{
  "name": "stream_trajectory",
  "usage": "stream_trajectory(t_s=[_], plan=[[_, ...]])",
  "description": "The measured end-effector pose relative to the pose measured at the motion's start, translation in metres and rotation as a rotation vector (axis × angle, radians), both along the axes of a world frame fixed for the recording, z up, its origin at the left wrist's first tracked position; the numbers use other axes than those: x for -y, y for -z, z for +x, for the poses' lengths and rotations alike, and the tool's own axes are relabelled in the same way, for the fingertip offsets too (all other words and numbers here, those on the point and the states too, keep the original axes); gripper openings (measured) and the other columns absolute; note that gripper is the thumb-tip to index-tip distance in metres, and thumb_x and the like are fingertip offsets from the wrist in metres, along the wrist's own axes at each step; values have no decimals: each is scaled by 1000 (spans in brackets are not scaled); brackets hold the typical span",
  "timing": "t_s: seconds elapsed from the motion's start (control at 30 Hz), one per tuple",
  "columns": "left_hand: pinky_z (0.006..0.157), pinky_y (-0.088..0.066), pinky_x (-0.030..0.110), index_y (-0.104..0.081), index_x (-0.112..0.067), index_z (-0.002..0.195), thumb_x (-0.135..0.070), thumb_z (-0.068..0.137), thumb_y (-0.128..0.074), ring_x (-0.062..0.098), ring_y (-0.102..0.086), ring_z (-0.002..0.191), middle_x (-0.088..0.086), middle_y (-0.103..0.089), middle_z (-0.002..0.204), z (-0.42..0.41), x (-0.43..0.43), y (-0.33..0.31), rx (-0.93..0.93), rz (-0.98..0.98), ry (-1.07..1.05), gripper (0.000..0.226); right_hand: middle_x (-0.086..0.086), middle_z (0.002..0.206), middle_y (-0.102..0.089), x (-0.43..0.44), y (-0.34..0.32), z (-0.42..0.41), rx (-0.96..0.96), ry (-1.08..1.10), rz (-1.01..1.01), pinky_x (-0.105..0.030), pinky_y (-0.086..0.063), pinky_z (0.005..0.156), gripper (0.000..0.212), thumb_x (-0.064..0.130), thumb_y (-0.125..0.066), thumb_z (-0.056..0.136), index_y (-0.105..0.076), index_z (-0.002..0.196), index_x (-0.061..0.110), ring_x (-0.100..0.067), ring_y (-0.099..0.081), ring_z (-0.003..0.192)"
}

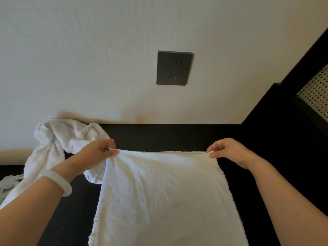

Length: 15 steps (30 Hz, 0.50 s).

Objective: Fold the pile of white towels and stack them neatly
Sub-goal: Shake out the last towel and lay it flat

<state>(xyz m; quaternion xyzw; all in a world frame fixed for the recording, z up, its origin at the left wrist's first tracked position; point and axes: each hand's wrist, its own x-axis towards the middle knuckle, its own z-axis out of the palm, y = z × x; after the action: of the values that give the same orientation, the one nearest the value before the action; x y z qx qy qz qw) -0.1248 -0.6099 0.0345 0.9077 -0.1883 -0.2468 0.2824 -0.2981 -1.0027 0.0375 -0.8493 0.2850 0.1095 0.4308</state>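
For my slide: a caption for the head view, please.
Left hand and right hand pinch the far corners of a towel.

Two bare hands are in view: one left hand and one right hand. There is one smooth white cloth towel and one crumpled heap of white terry towels; how many towels it contains cannot be told. There is also one pale round bangle, one dark grey square wall socket, one black worktop and one woven cane panel.
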Motion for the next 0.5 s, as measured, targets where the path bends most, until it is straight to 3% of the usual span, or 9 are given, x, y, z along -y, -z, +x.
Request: stream_trajectory(t_s=[0.1,0.23,0.33,0.4,0.5], plan=[[80,-51,39,-61,-17,81,-31,95,-63,24,-65,82,6,-69,82,3,1,0,-30,-42,-44,21,3,82,-76,-2,3,0,59,53,-25,-24,-53,81,8,9,-77,84,-76,86,17,-10,-71,84],[61,-45,30,-55,-21,87,-31,100,-54,23,-62,72,8,-63,74,0,10,3,93,-8,-71,17,-2,87,-72,-6,6,3,69,90,-76,-27,-54,78,5,9,-70,90,-69,88,13,-16,-69,85],[57,-40,25,-52,-22,106,-27,100,-55,20,-59,69,9,-61,74,-8,19,10,179,-14,-150,8,-3,91,-67,-11,10,5,48,78,-143,-23,-48,71,6,10,-66,93,-63,90,15,-19,-65,90],[61,-41,24,-48,-17,122,-30,98,-58,18,-60,74,7,-62,81,-16,23,10,167,-24,-223,28,-1,92,-63,-17,14,5,66,143,-194,-21,-44,67,9,15,-67,93,-58,95,15,-18,-63,90],[72,-44,30,-45,-9,126,-40,94,-60,22,-59,85,5,-62,90,-39,20,9,167,5,-365,47,4,90,-57,-31,16,-6,34,272,-271,-23,-41,68,18,22,-67,94,-51,102,20,-10,-55,83]])
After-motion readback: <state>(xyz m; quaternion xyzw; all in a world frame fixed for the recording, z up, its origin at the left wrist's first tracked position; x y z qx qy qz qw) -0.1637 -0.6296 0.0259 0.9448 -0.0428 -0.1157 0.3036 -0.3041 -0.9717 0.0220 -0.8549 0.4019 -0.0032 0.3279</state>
